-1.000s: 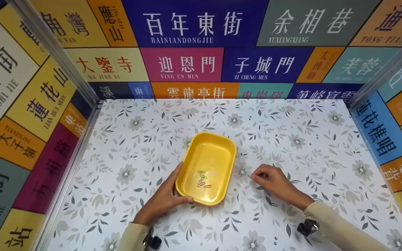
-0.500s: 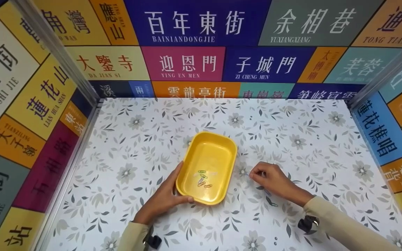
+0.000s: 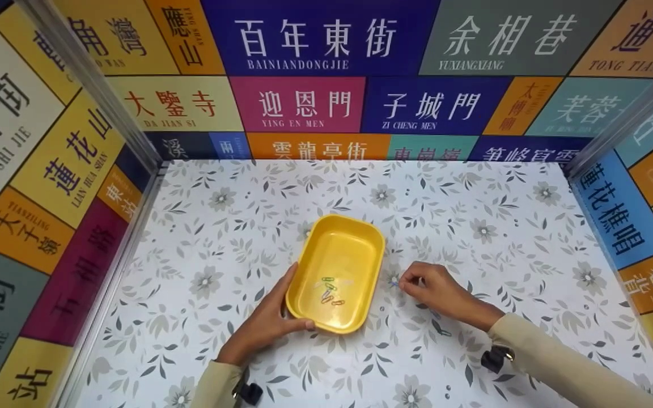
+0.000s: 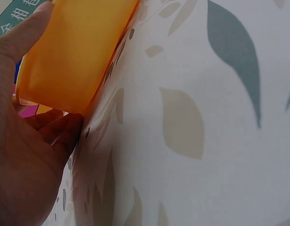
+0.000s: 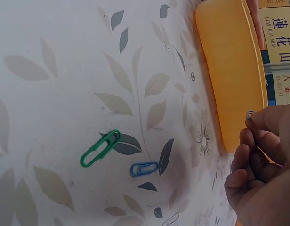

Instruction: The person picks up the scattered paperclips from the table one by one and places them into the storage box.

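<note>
My left hand (image 3: 267, 326) grips the near left corner of a yellow plastic tray (image 3: 373, 272), thumb at the near edge and fingers along the left side. The left wrist view shows the same tray (image 4: 74, 56) between thumb and fingers. Several coloured paper clips (image 3: 328, 288) lie inside, towards its near end. Right of the tray, my right hand (image 3: 440, 289) pinches a blue paper clip (image 3: 395, 284) between thumb and index finger; its tip (image 5: 250, 114) pokes out in the right wrist view. The other fingers are curled in.
On the flowered tabletop near my right hand lie a green paper clip (image 5: 100, 148), a blue paper clip (image 5: 144, 168) and a pale one (image 5: 171, 220). Panels with street names (image 3: 298, 105) stand around the back and sides of the table.
My right hand has shifted slightly left towards the tray, and the blue paper clip shows more clearly at its fingertips. The left hand and tray have stayed in place.
</note>
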`<state>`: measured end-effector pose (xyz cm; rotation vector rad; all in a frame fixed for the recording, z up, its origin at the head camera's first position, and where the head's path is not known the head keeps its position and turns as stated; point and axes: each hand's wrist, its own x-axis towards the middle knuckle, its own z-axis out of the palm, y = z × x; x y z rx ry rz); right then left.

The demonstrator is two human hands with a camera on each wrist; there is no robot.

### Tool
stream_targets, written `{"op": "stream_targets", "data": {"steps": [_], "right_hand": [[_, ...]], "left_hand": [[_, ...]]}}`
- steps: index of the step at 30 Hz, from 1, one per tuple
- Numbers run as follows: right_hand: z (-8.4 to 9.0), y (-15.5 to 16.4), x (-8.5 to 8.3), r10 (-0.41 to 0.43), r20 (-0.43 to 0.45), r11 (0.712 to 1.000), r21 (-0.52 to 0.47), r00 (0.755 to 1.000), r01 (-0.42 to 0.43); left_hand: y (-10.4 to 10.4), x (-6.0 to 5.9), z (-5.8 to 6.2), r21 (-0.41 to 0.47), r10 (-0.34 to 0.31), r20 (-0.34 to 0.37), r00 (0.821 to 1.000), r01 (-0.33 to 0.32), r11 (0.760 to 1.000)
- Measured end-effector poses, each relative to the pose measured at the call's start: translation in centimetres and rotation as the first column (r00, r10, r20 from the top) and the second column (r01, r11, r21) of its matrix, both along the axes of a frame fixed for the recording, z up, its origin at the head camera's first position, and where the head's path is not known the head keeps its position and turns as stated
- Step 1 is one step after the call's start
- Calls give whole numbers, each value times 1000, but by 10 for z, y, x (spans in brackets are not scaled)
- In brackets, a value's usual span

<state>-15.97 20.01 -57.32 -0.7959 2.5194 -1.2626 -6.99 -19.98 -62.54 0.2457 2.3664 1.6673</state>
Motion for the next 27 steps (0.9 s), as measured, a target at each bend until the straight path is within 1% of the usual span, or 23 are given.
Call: {"op": "stream_targets", "data": {"steps": [4, 8, 11, 15, 19, 24, 27], "right_hand": [[3, -2, -1, 17, -17, 1000, 2, 1000, -17], [6, -4, -3, 30, -10, 999, -19, 999, -30], [8, -7, -5, 41, -21, 999, -26, 999, -42], [11, -10, -7, 50, -35, 999, -17, 998, -51], [11, -13, -7, 61, -24, 998, -6, 998, -61], [11, -18, -8, 95, -20, 995, -12, 995, -95], [13, -21, -9, 115, -34, 993, -18, 993, -115]], "left_hand": [[1, 0, 1, 8, 4, -2, 1000, -4, 1000], [1, 0, 1, -2, 4, -7, 1000, -4, 1000], [0, 0, 1, -11, 1, -7, 1000, -1, 1000], [1, 0, 2, -14, -1, -1, 1000, 1, 1000], [1, 0, 3, -6, 0, 4, 1000, 0, 1000], [1, 0, 2, 0, 0, -2, 1000, 0, 1000], [1, 0, 0, -6, 2, -9, 1000, -2, 1000]]}}
